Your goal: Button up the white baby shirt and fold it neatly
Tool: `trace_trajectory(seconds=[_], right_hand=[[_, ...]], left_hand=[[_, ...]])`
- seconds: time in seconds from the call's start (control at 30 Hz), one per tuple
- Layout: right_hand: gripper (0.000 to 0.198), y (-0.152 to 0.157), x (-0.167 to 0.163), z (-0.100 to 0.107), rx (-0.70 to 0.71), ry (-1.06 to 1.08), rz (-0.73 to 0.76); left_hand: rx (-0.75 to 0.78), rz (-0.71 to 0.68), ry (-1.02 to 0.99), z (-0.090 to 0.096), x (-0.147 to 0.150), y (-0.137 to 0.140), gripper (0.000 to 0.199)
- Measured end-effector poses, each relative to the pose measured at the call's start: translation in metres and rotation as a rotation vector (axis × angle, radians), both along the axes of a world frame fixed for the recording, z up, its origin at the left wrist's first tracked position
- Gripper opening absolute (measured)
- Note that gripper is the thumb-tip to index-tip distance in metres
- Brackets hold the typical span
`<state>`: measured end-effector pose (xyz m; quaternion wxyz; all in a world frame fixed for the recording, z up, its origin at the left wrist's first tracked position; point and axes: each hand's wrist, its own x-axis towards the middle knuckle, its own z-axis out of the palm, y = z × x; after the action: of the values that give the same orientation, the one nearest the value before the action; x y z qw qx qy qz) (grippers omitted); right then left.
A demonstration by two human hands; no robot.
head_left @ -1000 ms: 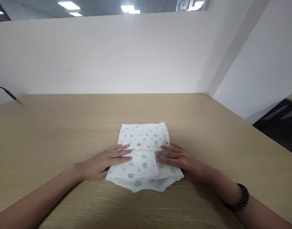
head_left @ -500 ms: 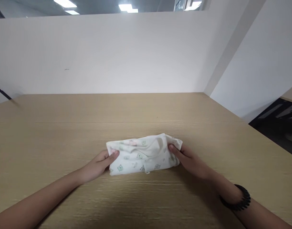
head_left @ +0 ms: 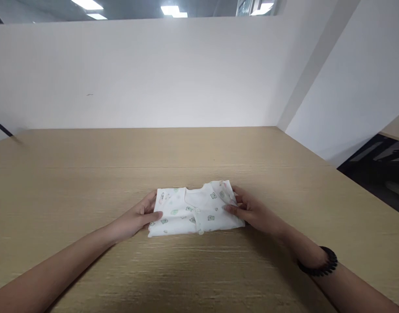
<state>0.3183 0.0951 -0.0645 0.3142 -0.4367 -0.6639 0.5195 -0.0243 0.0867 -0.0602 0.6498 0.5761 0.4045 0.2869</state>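
Observation:
A folded white baby shirt (head_left: 183, 208) with small printed animal figures lies near the front of the table, its neckline facing away from me and a front placket showing in the middle. My left hand (head_left: 139, 219) is closed on its left side, thumb on top and the fingers partly hidden behind the cloth. At the opposite side my right hand (head_left: 256, 213) grips the shirt the same way, its thumb over the fabric. A black coiled band (head_left: 328, 263) circles my right wrist.
The wooden table (head_left: 137, 152) runs back to a white partition (head_left: 173, 74). Another pale wall (head_left: 349, 87) stands on the right, with a dark gap (head_left: 375, 165) beyond the table's right edge. A black cable (head_left: 2, 128) reaches in from the left.
The shirt's upper part, bunched and creased before, now lies flatter with the neckline visible. Both hands have shifted slightly along its sides and still hold it.

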Motion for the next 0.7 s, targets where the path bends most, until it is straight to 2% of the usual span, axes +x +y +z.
trace_trajectory(seconds=[0.1,0.17,0.27,0.33,0.43,0.53,0.6,0.7], right_hand=[[0.064,0.001,-0.007,-0.003,-0.092,0.13,-0.036],[0.07,0.001,-0.01,-0.007,-0.065,0.124,-0.122],[0.073,0.0,-0.012,-0.012,0.062,0.02,-0.194],[0.065,-0.001,-0.012,-0.015,0.157,-0.113,-0.213],[0.045,-0.001,-0.012,-0.019,0.288,-0.284,-0.225],[0.041,0.001,-0.011,-0.022,0.382,-0.352,-0.228],[0.046,0.002,-0.011,-0.022,0.389,-0.391,-0.215],[0.052,0.004,-0.01,-0.021,0.379,-0.443,-0.183]], left_hand=[[0.029,0.025,-0.023,0.001,0.001,0.0,0.09],[0.062,0.046,-0.003,0.002,0.002,-0.001,0.091],[0.058,0.052,0.13,0.005,0.002,-0.001,0.068],[-0.001,0.058,0.211,0.008,0.002,-0.001,0.057],[-0.014,0.098,0.178,0.01,0.003,-0.002,0.057],[0.023,0.128,0.126,0.008,0.005,-0.002,0.06],[0.112,0.15,0.21,0.004,0.006,-0.001,0.058],[0.418,0.189,0.476,-0.002,0.008,0.003,0.05]])
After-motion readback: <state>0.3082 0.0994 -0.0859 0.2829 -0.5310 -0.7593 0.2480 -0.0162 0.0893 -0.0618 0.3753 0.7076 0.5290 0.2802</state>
